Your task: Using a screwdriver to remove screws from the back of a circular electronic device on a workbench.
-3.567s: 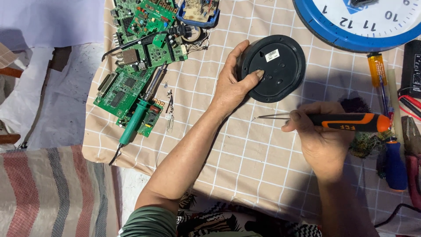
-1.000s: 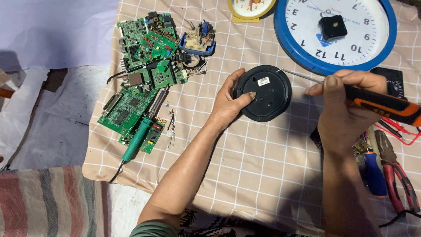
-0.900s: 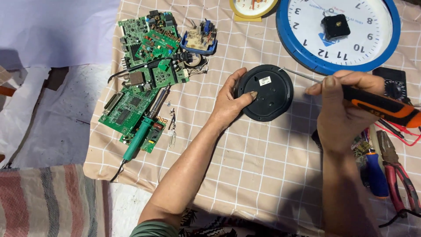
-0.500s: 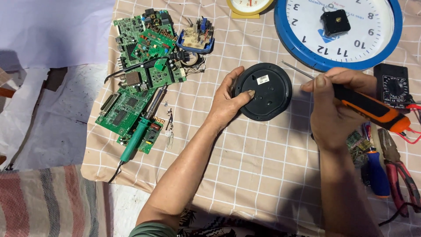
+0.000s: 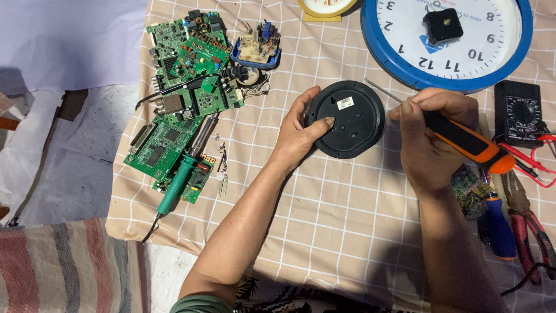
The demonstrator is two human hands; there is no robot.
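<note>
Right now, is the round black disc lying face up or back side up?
Back side up: the round black plastic disc lies flat on the checked cloth, showing a plain back with a small white label; the left hand steadies it.

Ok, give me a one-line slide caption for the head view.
Left hand steadies a black disc on the checked cloth while the right hand holds a screwdriver at its rim.
</note>
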